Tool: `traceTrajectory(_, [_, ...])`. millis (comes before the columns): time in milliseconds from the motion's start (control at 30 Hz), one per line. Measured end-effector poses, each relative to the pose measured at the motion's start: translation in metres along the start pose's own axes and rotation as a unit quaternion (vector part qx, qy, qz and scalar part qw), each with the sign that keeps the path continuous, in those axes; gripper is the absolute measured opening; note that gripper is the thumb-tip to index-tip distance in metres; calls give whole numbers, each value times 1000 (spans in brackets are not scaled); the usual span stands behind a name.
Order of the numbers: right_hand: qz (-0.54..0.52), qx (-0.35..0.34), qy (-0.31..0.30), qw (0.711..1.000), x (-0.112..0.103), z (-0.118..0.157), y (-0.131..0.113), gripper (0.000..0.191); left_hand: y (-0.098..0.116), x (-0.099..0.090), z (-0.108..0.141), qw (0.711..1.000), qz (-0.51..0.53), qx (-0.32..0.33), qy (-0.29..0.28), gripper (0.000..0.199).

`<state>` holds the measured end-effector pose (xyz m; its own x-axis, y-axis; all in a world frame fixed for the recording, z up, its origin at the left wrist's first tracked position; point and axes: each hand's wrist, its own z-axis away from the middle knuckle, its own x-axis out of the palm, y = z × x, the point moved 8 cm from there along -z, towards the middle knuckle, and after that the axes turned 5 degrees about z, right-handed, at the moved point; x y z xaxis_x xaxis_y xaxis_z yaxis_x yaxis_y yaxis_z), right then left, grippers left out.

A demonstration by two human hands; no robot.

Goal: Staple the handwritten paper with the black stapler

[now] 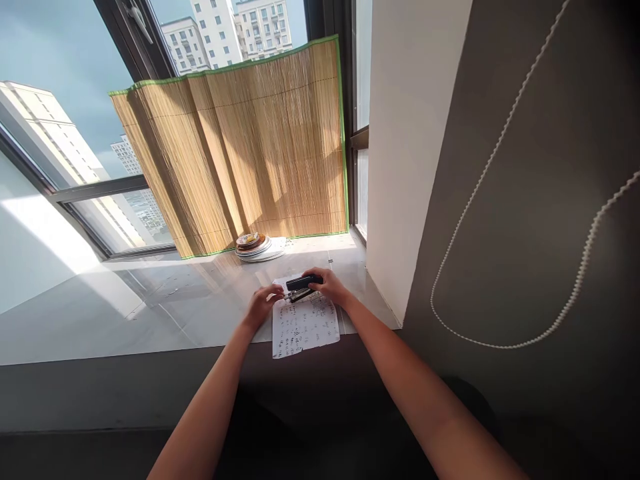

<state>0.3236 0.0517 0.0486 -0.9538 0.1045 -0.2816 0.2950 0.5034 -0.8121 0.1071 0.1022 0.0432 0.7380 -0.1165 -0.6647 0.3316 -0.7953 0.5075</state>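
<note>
A black stapler (302, 284) is in my right hand (327, 285), whose fingers wrap round its rear end. Its top part stands apart from its base, so it looks hinged open. My left hand (264, 303) is at the stapler's front end with thumb and fingers pinched together; whatever lies between them is too small to make out. Beneath both hands, a white sheet of paper (306, 328) covered in handwriting lies on the sill, its lower edge hanging over the front.
A stack of plates (255, 245) stands behind my hands on the pale windowsill (165, 303). A bamboo mat (280, 140) with green edging leans against the window. On the right are a white wall corner (413, 133) and a hanging beaded blind chain (493, 163).
</note>
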Motion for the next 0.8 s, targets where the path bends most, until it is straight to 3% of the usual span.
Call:
traceTrajectory(200, [36, -54, -32, 997, 20, -3, -11, 33, -13, 5, -1, 995, -84, -58, -11, 19])
traceTrajectory(333, [75, -24, -36, 996, 25, -4, -3, 33, -14, 5, -4, 989, -117, -86, -29, 16])
traceTrajectory(467, [126, 16, -12, 992, 18, 3, 3, 35, -15, -5, -3, 983, -140, -115, 12, 10])
traceTrajectory(633, [167, 67, 14, 984, -19, 13, 17, 33, -20, -4, 0, 979, -134, -148, 29, 18])
traceTrajectory(733, [258, 120, 89, 954, -59, 1, 34, 43, -20, -9, 0, 969, -169, -170, 54, 22])
traceTrajectory(800, [292, 144, 86, 942, -72, -16, 49, 42, -23, -18, 3, 961, -194, -185, 63, 22])
